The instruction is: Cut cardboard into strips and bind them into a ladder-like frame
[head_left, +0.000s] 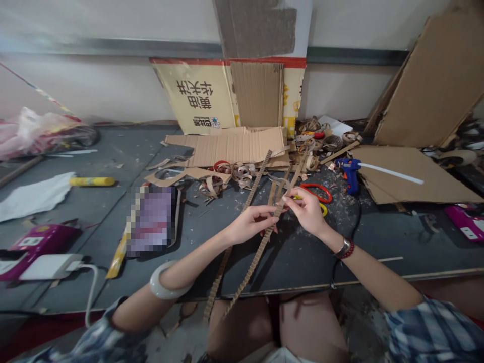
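Observation:
Between my two hands runs a long, narrow corrugated cardboard strip (252, 266), its lower end hanging past the table's front edge. My left hand (252, 223) pinches it near the middle. Higher up, my right hand (305, 210) grips the same strip with thumb and fingertips. A second cardboard strip (257, 182) passes beneath my left hand and wrist and also extends over the edge. Scissors with red and yellow handles (318, 191) lie just behind my right hand, partly covered by it.
A blue glue gun (351, 174) with a white glue stick lies right of the scissors. Cardboard scraps (230, 148) and curled strips (244, 174) pile up at the back. A phone-like device (153, 220), a yellow tube (93, 181) and a purple power strip (41, 242) lie to the left.

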Tool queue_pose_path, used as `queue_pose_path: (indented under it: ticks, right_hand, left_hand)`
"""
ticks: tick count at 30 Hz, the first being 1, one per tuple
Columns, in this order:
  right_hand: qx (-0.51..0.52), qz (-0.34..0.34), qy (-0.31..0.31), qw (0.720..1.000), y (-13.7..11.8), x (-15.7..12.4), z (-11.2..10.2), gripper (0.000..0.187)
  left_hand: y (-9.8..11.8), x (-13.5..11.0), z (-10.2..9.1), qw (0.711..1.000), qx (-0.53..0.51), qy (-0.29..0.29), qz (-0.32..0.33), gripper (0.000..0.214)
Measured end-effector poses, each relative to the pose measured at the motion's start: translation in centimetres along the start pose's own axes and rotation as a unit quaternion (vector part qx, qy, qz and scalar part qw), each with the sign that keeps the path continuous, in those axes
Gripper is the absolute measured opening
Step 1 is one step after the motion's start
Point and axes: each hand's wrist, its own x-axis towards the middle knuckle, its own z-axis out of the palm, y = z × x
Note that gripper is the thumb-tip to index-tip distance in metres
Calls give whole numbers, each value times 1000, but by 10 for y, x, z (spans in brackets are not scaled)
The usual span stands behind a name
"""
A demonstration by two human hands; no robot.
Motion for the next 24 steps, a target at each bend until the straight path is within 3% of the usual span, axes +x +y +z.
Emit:
queue_pose_path:
  ticks: [5, 9, 14, 24]
  right_hand:
    - [4, -13, 13, 1000, -3, 1, -2, 14]
    - [-57, -86, 39, 994, -9, -1, -5, 7]
    - [-131, -169, -40, 976, -13, -3, -7, 5]
    - [-132, -138, -51, 980, -9, -3, -6, 6]
  left_hand:
    - [3, 1, 0, 1000, -13, 2, -10, 39]
    - [1, 2, 0, 999, -35, 29, -18, 42]
    - [-4, 2, -2, 998, -33, 57, -3, 38]
    - [-3, 1, -2, 997, 19, 73, 18, 31]
